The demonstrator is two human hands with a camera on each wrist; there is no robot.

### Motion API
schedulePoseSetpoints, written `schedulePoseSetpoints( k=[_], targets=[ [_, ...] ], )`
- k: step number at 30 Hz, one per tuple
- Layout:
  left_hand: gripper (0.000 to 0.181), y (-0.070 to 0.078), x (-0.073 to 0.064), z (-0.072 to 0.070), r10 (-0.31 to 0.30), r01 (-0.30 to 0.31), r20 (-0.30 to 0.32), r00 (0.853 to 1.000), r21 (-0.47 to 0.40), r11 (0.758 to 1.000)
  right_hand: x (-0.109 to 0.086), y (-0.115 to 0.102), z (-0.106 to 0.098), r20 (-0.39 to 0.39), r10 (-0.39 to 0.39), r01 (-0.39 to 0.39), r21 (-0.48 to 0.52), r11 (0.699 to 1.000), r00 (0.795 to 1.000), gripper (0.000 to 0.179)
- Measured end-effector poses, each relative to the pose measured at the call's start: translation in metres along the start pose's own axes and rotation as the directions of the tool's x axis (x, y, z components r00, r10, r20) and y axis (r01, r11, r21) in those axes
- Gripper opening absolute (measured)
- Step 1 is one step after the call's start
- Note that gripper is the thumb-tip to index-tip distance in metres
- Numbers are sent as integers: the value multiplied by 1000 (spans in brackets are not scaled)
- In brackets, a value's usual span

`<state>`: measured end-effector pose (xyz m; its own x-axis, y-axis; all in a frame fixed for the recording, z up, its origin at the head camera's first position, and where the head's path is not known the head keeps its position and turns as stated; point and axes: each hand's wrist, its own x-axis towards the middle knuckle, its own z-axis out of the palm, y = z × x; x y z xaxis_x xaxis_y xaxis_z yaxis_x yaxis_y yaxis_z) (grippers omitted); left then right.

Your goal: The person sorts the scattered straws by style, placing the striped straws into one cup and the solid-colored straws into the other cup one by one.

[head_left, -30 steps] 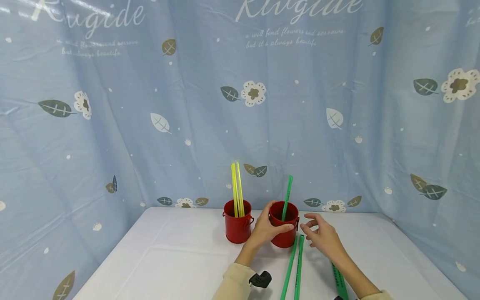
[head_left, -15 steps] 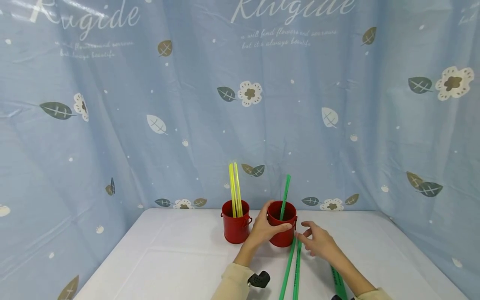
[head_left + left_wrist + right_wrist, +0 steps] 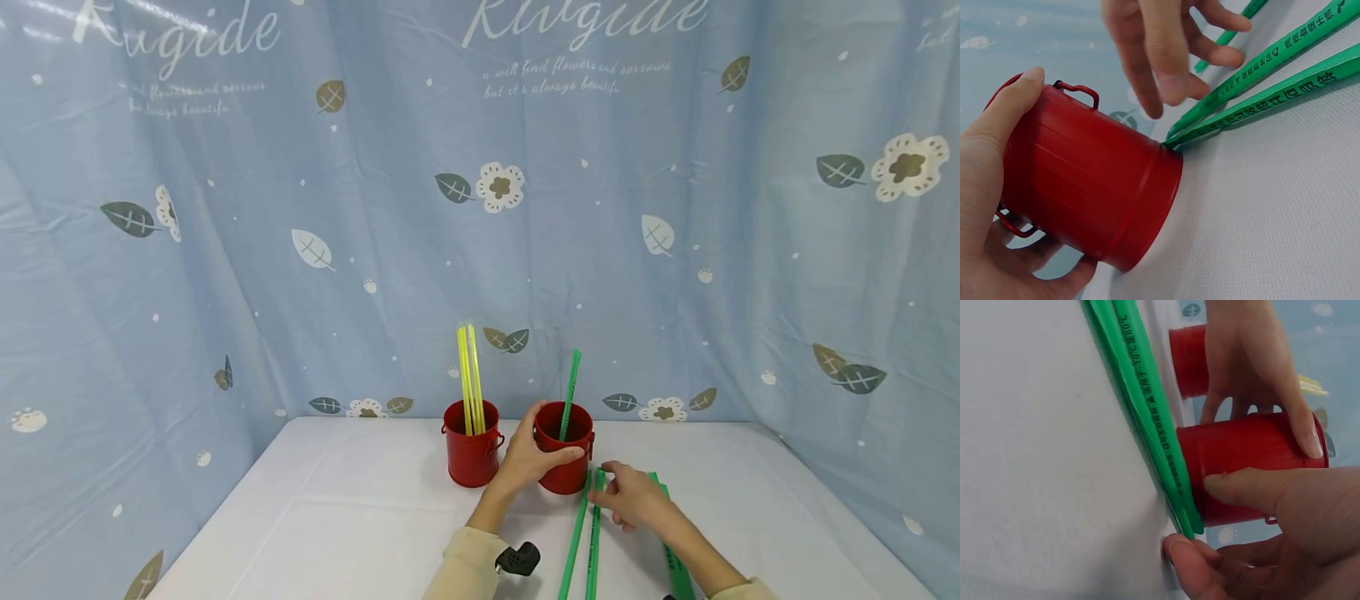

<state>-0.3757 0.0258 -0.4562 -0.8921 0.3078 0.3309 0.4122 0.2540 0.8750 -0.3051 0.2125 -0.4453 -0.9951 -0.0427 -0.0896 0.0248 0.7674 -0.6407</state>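
Observation:
My left hand [image 3: 525, 458] grips a small red bucket [image 3: 564, 478] from its left, thumb across the front near the rim. One green straw [image 3: 572, 383] leans inside that bucket. On the cloth before it, two green straws [image 3: 576, 542] with black print lie side by side, their far ends at the bucket's base. My right hand [image 3: 637, 500] is over those ends, thumb and fingers parted around them. In the right wrist view, the thumb overlaps the red bucket and the fingertips [image 3: 1185, 556] are right at the straw tips [image 3: 1192, 526].
Left of my left hand stands a second red bucket [image 3: 471, 467] with several yellow straws [image 3: 471, 375] upright in it. More green straws [image 3: 677, 571] lie right of the pair, partly under my right forearm. A blue patterned curtain [image 3: 405, 317] hangs behind the white-covered table [image 3: 360, 517].
My right hand has moved down and slightly left, from beside the bucket to the ends of the two green straws. The left hand keeps its hold on the bucket.

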Motion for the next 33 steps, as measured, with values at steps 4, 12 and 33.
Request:
schedulePoseSetpoints(
  k=[4,12,33],
  targets=[
    [83,0,0,0,2,-2,-1,1000,-6,1000,-2,1,1,23,6,-5,-51,999,1000,68],
    [85,0,0,1,4,-4,-4,1000,7,1000,-5,-2,7,8,0,1,-78,997,1000,78],
    [83,0,0,1,-7,7,-6,1000,-2,1000,-8,1,0,66,40,-33,-106,994,997,53]
  ],
)
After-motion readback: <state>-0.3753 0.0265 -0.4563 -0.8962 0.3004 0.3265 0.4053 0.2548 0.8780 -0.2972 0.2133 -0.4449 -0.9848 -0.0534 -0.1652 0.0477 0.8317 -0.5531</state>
